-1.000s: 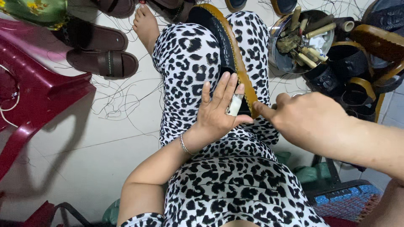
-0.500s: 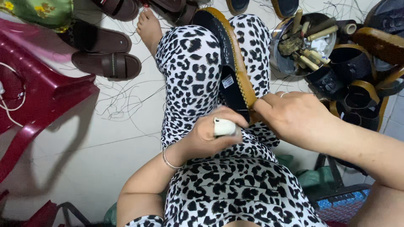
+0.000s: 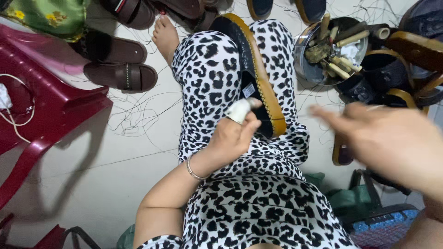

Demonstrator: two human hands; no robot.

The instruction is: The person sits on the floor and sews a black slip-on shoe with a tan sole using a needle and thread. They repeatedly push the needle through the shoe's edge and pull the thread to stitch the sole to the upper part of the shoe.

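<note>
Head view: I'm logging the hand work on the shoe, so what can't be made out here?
- Right hand: motion blur hides whether it holds anything.
- Shoe: its near end is hidden behind the left hand.
- Left hand's wrapped fingertip: the white wrapping covers it.
- Metal bowl: its contents are too jumbled to identify.
</note>
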